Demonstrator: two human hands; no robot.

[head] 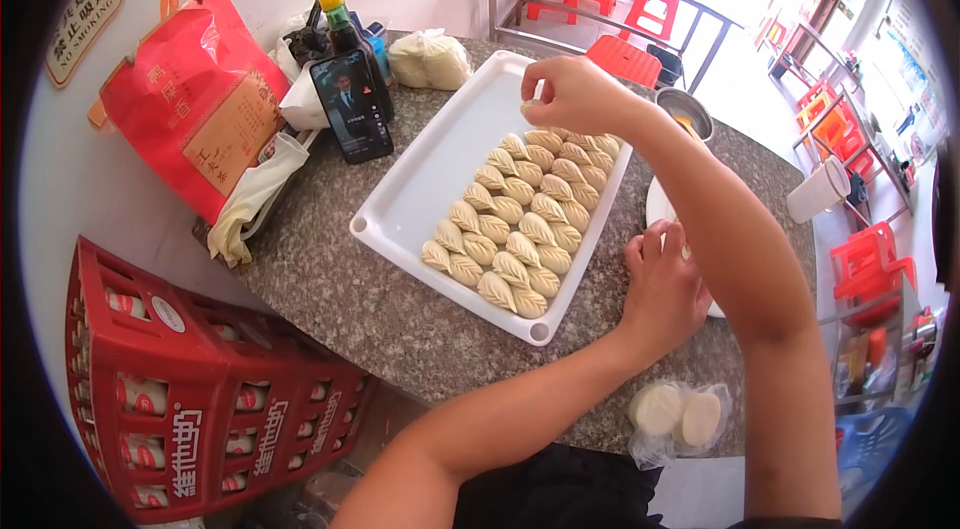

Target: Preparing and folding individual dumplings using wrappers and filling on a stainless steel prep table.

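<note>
Rows of pleated, leaf-shaped dumplings point(525, 229) fill the right and near part of a white plastic tray point(420, 176). Above the tray's far right part, my right hand point(581, 93) pinches a pale dumpling point(531, 108), mostly hidden by the fingers. My left hand point(664, 277) is curled at the edge of a white plate point(657, 200) right of the tray; its fingers hide what lies beneath, and I cannot tell if it grips anything. Close to me, round dough wrappers point(660, 409) lie in a clear plastic bag.
A phone point(352, 108) leans on a dark bottle with a yellow cap point(331, 0), beside a red paper bag point(195, 86). Behind my right forearm is a metal bowl point(684, 111); a white cup point(817, 191) stands right. Red bottle crates point(217, 386) flank the granite table point(315, 289).
</note>
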